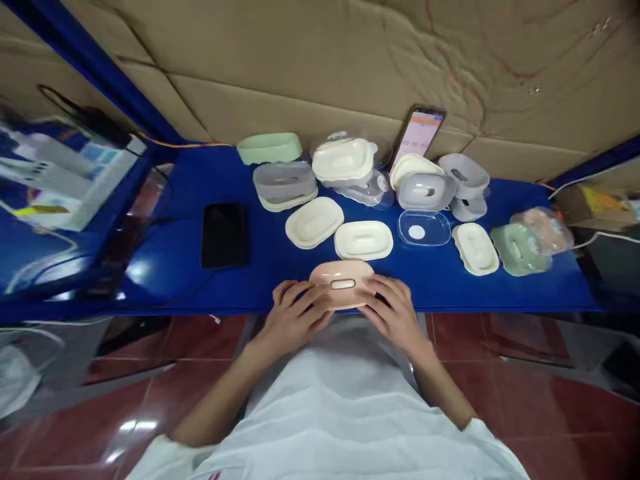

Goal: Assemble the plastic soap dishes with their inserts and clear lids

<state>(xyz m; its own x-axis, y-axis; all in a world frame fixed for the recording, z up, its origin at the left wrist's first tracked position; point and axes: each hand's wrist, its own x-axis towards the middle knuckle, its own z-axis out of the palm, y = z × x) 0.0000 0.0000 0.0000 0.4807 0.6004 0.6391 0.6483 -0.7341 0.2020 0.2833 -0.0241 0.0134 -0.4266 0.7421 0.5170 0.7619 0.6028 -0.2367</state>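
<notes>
A pink, oval plastic dish (343, 295) is gripped at its ends by the left hand (295, 312) and right hand (396, 312), near a cream, oval plastic tray (364, 241).

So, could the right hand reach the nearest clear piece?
Probably yes: only bare blue tabletop lies between the right hand and the clear piece, though that hand is holding the pink piece.

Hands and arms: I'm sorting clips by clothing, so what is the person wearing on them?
The left hand and right hand are gloveless, with no watch or bracelet visible at either wrist. White sleeves end around the elbows, plain where they show.
</notes>
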